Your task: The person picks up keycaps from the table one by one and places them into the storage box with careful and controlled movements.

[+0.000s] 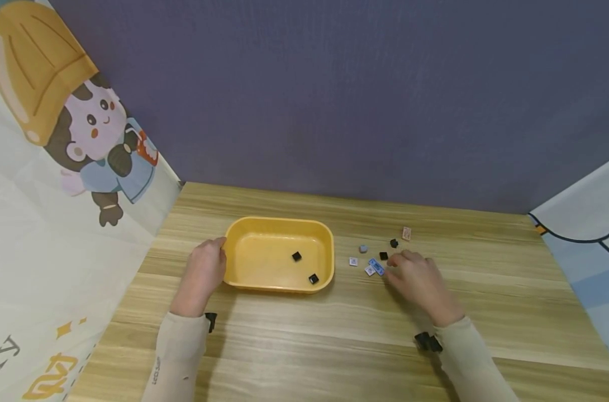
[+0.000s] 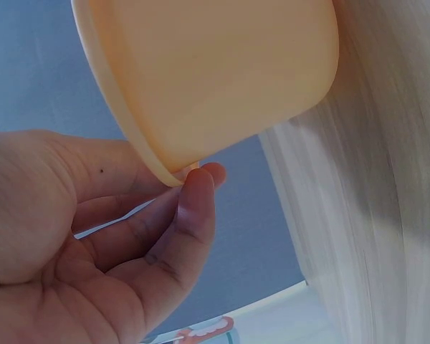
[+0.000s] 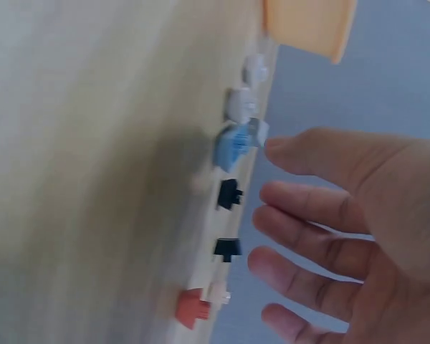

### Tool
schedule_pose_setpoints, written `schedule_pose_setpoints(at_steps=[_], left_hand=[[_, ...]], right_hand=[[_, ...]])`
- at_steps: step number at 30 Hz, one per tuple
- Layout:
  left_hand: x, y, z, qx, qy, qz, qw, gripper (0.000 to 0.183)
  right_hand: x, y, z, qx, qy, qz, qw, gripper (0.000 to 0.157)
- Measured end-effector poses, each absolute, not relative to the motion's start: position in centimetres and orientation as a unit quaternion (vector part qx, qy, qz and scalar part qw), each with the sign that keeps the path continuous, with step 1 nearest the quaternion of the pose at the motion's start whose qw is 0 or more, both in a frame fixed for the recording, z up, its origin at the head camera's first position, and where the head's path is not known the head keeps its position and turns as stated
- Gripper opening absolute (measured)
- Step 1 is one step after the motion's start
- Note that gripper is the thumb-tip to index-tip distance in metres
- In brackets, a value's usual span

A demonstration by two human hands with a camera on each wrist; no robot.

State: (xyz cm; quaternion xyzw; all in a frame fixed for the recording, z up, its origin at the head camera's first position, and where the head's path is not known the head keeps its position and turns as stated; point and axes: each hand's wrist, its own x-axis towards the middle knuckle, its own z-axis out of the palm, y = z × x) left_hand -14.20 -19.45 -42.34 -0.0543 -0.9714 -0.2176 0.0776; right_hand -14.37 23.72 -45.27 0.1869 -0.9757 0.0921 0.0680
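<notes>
My left hand (image 1: 202,272) pinches the left rim of a yellow plastic tub (image 1: 256,219) between thumb and fingers. Close up in the left wrist view, the tub wall (image 2: 222,79) fills the top. Two small black pieces like keycaps, one (image 1: 296,256) above the other (image 1: 313,278), lie inside. My right hand (image 1: 419,279) hovers by a loose group of similar pieces, fingers apart and gently bent, nothing held. A long blue piece (image 1: 376,267) is nearest its thumb, beside a white piece (image 1: 369,270). In the right wrist view, black pieces (image 3: 229,193) stand near the fingertips.
Around the group lie another white piece (image 1: 353,261), a grey piece (image 1: 363,249), black pieces (image 1: 383,255) and a pinkish-red piece (image 1: 407,233). Everything stands on a wood-grain table (image 1: 284,346). A dark blue-grey panel (image 1: 334,100) rises at its back edge, with printed fabric (image 1: 23,223) on the left.
</notes>
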Motion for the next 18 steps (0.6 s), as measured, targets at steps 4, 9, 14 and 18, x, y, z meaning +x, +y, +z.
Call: schedule_pose_setpoints(at_steps=[4, 9, 14, 18], left_hand=[[-14.2, -19.5, -42.4, -0.054, -0.972, -0.216, 0.078, 0.030], [-14.2, -19.5, -42.3, -0.050, -0.972, -0.217, 0.075, 0.030], [-14.2, -19.5, -42.3, -0.052, -0.973, -0.214, 0.075, 0.030], [-14.2, -19.4, -42.3, -0.050, -0.972, -0.218, 0.074, 0.030]], right_hand=[[-14.2, 23.6, -45.9, 0.162, -0.983, 0.077, 0.042, 0.024], [-14.3, 23.2, -46.3, 0.149, -0.985, 0.077, 0.030, 0.022], [-14.3, 22.9, -46.5, 0.152, -0.985, 0.073, 0.038, 0.022], [-14.4, 22.9, -46.6, 0.149, -0.985, 0.072, 0.048, 0.020]])
